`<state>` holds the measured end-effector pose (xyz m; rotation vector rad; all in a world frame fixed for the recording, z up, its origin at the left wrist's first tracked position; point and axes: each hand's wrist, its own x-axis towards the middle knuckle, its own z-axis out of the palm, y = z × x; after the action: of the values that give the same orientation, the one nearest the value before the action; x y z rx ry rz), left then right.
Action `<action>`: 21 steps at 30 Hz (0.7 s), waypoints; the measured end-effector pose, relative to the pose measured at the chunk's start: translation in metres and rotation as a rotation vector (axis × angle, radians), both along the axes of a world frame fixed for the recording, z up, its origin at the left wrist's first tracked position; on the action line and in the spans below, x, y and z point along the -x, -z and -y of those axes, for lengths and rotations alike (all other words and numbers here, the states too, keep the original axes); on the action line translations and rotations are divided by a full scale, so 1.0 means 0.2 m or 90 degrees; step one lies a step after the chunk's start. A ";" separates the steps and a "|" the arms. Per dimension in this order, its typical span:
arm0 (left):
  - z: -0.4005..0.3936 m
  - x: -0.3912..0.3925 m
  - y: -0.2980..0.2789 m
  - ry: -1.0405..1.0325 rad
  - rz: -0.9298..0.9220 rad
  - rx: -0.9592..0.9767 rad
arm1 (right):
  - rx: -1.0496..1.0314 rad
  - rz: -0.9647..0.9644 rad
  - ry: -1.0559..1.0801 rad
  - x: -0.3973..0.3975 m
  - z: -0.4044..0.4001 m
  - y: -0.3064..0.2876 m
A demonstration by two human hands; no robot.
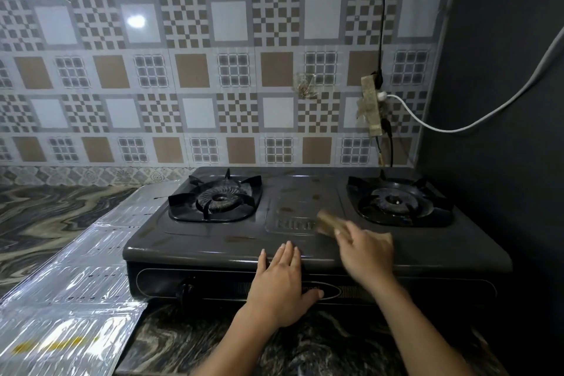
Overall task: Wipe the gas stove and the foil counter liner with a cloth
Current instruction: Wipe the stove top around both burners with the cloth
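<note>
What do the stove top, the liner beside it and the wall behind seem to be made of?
Stove top: likely dark enamelled or painted metal; smooth sheen, brown spots. Liner: thin silvery foil; creases, bright reflections. Wall: probably glazed tile or tile-print sheet; glossy glare spot.

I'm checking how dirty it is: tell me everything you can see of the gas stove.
The gas stove is a dark, glossy metal two-burner unit on the marbled counter, its left end over the foil liner. Brownish spots dot its top. One knob shows on the front panel. The left hand rests on its front edge; the right hand holds a blurred tan cloth on the centre.
</note>
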<state>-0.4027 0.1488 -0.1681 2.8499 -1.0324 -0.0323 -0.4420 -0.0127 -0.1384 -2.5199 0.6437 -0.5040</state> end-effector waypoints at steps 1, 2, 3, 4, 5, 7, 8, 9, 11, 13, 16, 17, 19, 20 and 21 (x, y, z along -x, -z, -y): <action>0.00 0.00 0.00 0.001 -0.001 0.000 | 0.057 -0.022 -0.004 -0.01 -0.04 0.05; 0.00 0.00 0.01 0.001 -0.003 0.002 | 0.081 -0.022 -0.022 0.00 -0.08 0.07; 0.00 0.00 0.01 0.000 -0.003 0.008 | 0.086 -0.007 -0.052 0.00 -0.11 0.09; 0.00 -0.01 0.01 0.001 -0.001 0.016 | 0.087 0.015 -0.085 0.01 -0.14 0.10; -0.01 -0.01 0.01 0.003 -0.002 0.024 | 0.093 0.039 -0.107 0.03 -0.15 0.11; -0.01 -0.02 0.01 0.010 -0.003 0.025 | 0.102 0.096 -0.116 0.05 -0.15 0.12; -0.01 -0.02 0.00 0.012 -0.006 0.017 | 0.071 0.116 -0.113 0.05 -0.13 0.13; -0.01 -0.02 0.00 0.011 -0.009 0.007 | 0.001 0.129 -0.110 0.05 -0.09 0.12; -0.01 -0.02 -0.02 0.009 -0.008 -0.007 | -0.198 0.125 -0.106 0.04 -0.03 0.06; -0.01 -0.01 -0.02 0.010 -0.007 -0.014 | -0.285 0.172 -0.069 0.02 0.04 -0.04; -0.01 0.00 -0.02 0.010 -0.010 -0.015 | -0.235 0.271 -0.035 -0.01 0.10 -0.21; -0.01 0.00 -0.02 0.010 -0.010 -0.016 | -0.197 0.299 -0.028 -0.02 0.12 -0.26; -0.01 0.00 -0.02 0.010 -0.010 -0.018 | -0.130 0.315 -0.019 -0.08 0.15 -0.31; -0.01 0.00 -0.02 0.010 -0.012 -0.018 | -0.107 0.284 -0.018 -0.13 0.16 -0.30; -0.01 0.00 -0.02 0.010 -0.013 -0.017 | -0.094 0.234 -0.020 -0.18 0.17 -0.29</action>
<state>-0.4033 0.1507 -0.1636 2.8595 -1.0574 -0.0762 -0.4069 -0.0469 -0.0806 -2.2155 0.4812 -0.8492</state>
